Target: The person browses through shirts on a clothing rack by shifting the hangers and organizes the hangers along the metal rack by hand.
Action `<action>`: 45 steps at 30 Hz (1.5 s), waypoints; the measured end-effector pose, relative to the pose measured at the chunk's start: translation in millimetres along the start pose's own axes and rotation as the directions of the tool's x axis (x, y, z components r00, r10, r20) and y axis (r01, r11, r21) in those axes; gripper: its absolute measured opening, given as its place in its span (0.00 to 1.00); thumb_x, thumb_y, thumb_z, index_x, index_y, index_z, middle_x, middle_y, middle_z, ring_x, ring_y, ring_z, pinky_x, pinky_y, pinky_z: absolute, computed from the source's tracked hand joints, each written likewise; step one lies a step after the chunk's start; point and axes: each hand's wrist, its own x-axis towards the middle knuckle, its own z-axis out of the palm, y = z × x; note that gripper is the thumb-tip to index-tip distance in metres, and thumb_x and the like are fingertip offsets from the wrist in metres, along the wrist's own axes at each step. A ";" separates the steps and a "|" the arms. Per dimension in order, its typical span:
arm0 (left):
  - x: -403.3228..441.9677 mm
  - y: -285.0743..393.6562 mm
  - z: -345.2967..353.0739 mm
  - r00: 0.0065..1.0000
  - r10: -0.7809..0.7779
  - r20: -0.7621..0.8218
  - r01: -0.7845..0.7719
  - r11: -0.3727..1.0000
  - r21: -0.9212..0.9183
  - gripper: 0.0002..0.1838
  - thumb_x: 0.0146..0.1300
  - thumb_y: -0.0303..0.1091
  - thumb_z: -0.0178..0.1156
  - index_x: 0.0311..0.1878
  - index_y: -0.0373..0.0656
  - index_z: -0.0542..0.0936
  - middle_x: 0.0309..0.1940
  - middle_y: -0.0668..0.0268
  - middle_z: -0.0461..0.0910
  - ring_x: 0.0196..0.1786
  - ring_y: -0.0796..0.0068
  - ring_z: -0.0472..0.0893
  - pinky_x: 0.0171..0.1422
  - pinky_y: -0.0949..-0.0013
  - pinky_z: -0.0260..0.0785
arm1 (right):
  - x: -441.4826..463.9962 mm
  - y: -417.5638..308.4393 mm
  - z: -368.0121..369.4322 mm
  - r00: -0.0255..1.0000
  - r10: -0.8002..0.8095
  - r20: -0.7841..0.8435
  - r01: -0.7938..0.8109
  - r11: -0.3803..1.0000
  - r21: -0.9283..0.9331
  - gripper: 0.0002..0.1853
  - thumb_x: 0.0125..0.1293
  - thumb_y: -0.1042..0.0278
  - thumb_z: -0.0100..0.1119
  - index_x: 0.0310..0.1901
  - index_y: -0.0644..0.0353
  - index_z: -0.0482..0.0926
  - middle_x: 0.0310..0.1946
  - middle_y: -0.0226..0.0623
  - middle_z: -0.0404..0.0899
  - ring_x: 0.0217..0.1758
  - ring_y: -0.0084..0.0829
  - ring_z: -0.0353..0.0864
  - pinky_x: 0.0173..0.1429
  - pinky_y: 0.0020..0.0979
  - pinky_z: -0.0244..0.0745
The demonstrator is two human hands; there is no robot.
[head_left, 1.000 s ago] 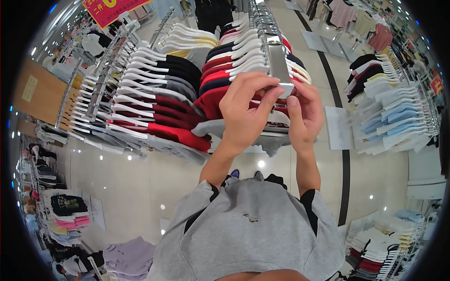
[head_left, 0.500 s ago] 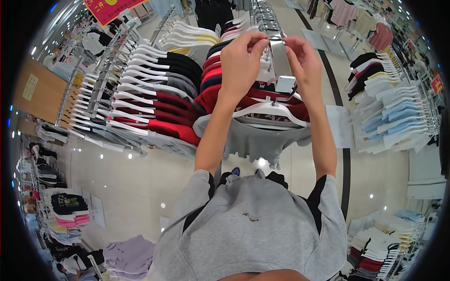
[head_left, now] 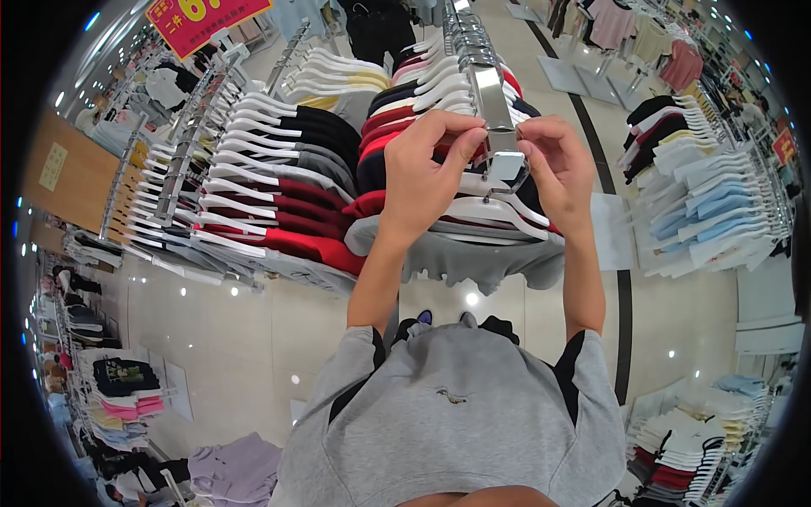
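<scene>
My left hand (head_left: 429, 173) is at the left side of the metal display rail (head_left: 492, 97), thumb and index finger pinched together. On the rail's right side my right hand (head_left: 557, 169) has its thumb and index finger pinched too. What either pinch holds is too small to make out. Between my hands is the rail's square end cap (head_left: 507, 166). Just below it a white hanger (head_left: 490, 209) hangs with a grey garment (head_left: 481, 260). Behind my hands, red and navy clothes (head_left: 384, 127) hang on white hangers.
To the left, another rail (head_left: 182, 160) bears black, grey and red tops (head_left: 312, 203). A red sign (head_left: 207, 21) stands at the upper left. Someone in dark clothes (head_left: 378, 29) is beyond the racks. Light blue clothes (head_left: 705, 220) hang at the right.
Both hands first moved from the rail's end to farther along it, then came back partway toward the end. They are farther apart than one second ago.
</scene>
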 end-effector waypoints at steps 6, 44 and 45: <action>28.9 -10.8 -18.7 0.996 0.041 -0.077 -0.020 0.964 0.264 0.10 0.68 0.31 0.63 0.45 0.32 0.81 0.38 0.61 0.85 0.40 0.78 0.83 0.45 0.74 0.76 | 20.9 17.0 -16.8 0.990 0.091 -0.111 -0.089 0.996 0.024 0.14 0.73 0.70 0.55 0.55 0.69 0.75 0.50 0.40 0.79 0.53 0.27 0.79 0.59 0.29 0.73; 23.4 -21.2 -3.6 0.998 -0.068 0.011 0.069 0.992 -0.102 0.08 0.63 0.29 0.66 0.41 0.34 0.81 0.33 0.62 0.85 0.35 0.76 0.86 0.43 0.74 0.78 | 17.3 14.1 -10.1 0.994 0.106 0.008 -0.105 0.991 -0.085 0.08 0.66 0.79 0.61 0.45 0.68 0.75 0.38 0.34 0.80 0.41 0.21 0.80 0.47 0.25 0.77; 23.1 -20.2 -4.1 0.998 -0.067 0.010 0.068 0.993 -0.100 0.08 0.63 0.29 0.66 0.41 0.34 0.81 0.33 0.62 0.85 0.35 0.76 0.86 0.43 0.74 0.78 | 16.9 14.2 -9.8 0.994 0.105 0.009 -0.103 0.991 -0.084 0.08 0.66 0.79 0.61 0.45 0.68 0.75 0.38 0.34 0.80 0.41 0.21 0.80 0.47 0.25 0.77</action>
